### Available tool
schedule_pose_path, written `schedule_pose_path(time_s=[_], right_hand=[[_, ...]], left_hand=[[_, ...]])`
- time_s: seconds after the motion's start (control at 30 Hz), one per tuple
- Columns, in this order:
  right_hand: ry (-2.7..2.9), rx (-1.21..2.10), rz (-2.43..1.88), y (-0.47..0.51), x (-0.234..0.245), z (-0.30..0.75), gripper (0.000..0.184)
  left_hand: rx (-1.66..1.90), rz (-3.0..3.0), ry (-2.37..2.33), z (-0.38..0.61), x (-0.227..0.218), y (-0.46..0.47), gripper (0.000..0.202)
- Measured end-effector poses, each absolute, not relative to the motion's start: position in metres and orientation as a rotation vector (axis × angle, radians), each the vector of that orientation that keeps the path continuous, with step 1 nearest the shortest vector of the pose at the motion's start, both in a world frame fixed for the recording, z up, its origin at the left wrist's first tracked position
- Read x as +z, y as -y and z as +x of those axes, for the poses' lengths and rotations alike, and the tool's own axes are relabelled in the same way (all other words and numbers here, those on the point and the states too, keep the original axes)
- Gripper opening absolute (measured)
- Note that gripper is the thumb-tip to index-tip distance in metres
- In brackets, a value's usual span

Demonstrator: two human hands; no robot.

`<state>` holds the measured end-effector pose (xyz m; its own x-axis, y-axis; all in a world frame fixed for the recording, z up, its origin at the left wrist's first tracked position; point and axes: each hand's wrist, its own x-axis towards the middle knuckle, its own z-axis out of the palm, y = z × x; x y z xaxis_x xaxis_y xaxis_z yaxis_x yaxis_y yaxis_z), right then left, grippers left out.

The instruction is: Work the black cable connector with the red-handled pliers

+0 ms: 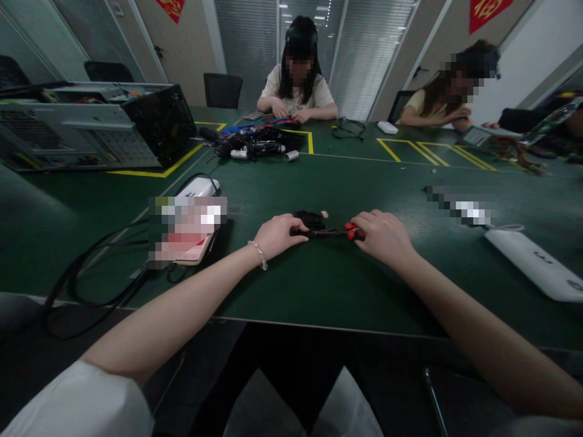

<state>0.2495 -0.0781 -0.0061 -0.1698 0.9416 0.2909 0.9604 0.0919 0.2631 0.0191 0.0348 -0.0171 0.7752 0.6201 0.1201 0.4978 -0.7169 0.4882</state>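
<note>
On the green table, my right hand (pixel 381 233) is closed around the red and black handles of a pair of pliers (pixel 334 232). The pliers' dark jaws point left, toward my left hand (pixel 279 237). Between its thumb and fingers my left hand pinches a small black piece (pixel 298 232), which meets the jaws; its exact kind is too small to tell. Just behind the jaws lies a dark heap of black material (pixel 310 218). A small pale scrap (pixel 324 214) sits beside that heap.
Left of my hands are a phone-like item (pixel 191 243), blurred in part, a white power bank (pixel 198 187) and looped black cables (pixel 75 291). Another white power bank (pixel 537 261) lies right. An opened computer case (pixel 91 130) and a tool pile (pixel 255 142) stand farther back. Two people sit opposite.
</note>
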Motion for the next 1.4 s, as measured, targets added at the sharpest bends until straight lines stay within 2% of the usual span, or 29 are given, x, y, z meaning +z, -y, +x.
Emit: schedule_pose_path(time_s=[1.4], right_hand=[[2.269,-0.565,-1.949,0.0792,-0.0021,0.2487,0.025]], left_hand=[[0.367,2.537,-0.844,0.0198,-0.017,-0.0344,0.024]])
